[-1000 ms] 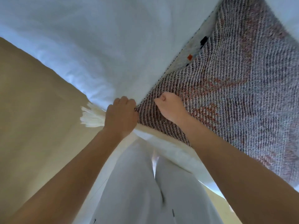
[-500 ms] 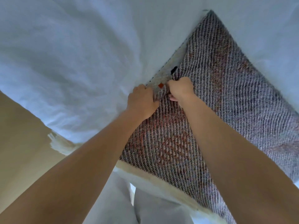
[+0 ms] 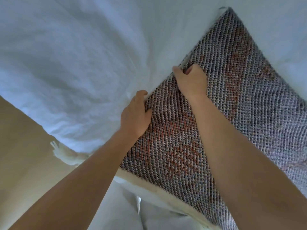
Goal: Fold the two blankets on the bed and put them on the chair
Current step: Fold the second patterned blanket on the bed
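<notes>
A woven grey blanket with a reddish pattern lies folded on the white bed, its far corner pointing up and right. My right hand grips the blanket's left edge, fingers curled over the hem. Lower down the same edge rests my left hand, thumb on top of the weave and fingers wrapped around the hem. A cream fringe of the blanket hangs over the bed's near edge at the left.
The white duvet spreads wrinkled across the upper left. A tan floor shows at the lower left beside the bed. My legs in white trousers stand against the bed's near edge.
Both hands carried the near corner of the blanket up over it, met at the far edge, then slid apart along the left edge. The blanket now lies doubled.
</notes>
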`<act>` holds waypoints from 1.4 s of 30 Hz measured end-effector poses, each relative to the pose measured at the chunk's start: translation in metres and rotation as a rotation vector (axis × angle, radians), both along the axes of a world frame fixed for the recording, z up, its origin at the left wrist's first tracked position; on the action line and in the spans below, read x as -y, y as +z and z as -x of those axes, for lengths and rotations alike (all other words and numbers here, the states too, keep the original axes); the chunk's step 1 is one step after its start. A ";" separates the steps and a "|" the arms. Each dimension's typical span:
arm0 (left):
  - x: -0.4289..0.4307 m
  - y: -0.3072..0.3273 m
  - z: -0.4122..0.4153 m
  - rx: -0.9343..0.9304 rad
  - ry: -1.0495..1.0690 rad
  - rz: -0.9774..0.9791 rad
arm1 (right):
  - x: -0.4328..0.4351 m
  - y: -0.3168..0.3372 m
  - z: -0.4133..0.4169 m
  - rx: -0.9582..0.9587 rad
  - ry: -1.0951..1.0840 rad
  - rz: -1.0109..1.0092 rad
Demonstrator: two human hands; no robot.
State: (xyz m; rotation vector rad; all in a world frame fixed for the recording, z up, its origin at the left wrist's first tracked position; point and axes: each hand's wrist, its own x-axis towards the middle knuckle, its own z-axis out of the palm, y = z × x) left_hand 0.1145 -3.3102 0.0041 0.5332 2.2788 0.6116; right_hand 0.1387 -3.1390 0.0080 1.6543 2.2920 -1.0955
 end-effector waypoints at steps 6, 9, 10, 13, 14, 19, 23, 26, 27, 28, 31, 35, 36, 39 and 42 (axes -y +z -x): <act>0.003 0.001 -0.001 -0.204 -0.297 -0.270 | -0.016 -0.009 0.021 -0.038 -0.150 0.189; 0.006 -0.005 0.000 -0.186 -0.316 -0.239 | -0.009 0.003 0.006 -0.233 -0.273 0.401; 0.007 -0.009 0.001 -0.140 -0.275 -0.185 | -0.004 0.006 -0.003 -0.223 -0.242 0.437; 0.011 -0.016 0.001 -0.045 -0.215 -0.081 | 0.018 0.007 -0.022 -0.212 -0.267 0.426; 0.012 -0.016 0.000 -0.048 -0.201 -0.076 | 0.028 0.007 -0.026 -0.218 -0.292 0.399; 0.045 -0.004 -0.007 -0.073 -0.232 0.183 | 0.101 0.002 -0.059 -0.094 -0.037 0.172; 0.085 0.006 -0.009 0.034 -0.263 0.271 | 0.169 -0.002 -0.094 0.036 0.339 -0.048; 0.107 0.012 0.007 0.015 -0.167 0.153 | 0.209 0.000 -0.111 0.093 0.431 -0.070; 0.112 0.013 0.013 -0.013 -0.167 0.154 | 0.219 0.000 -0.117 0.122 0.464 -0.063; 0.116 0.013 0.016 -0.041 -0.189 0.173 | 0.226 0.000 -0.123 0.149 0.499 -0.060; 0.121 0.013 0.010 -0.128 -0.279 0.207 | 0.236 0.001 -0.142 0.242 0.536 -0.043; 0.118 0.020 -0.024 -0.383 -0.584 0.052 | 0.240 0.011 -0.177 0.301 0.397 -0.042; 0.118 0.020 -0.037 -0.401 -0.673 0.005 | 0.240 0.012 -0.190 0.321 0.372 -0.040; 0.109 0.022 -0.086 -0.335 -0.907 -0.051 | 0.234 0.019 -0.239 0.420 0.279 -0.042; 0.091 0.028 -0.142 -0.239 -1.069 -0.077 | 0.230 0.022 -0.297 0.534 0.293 -0.023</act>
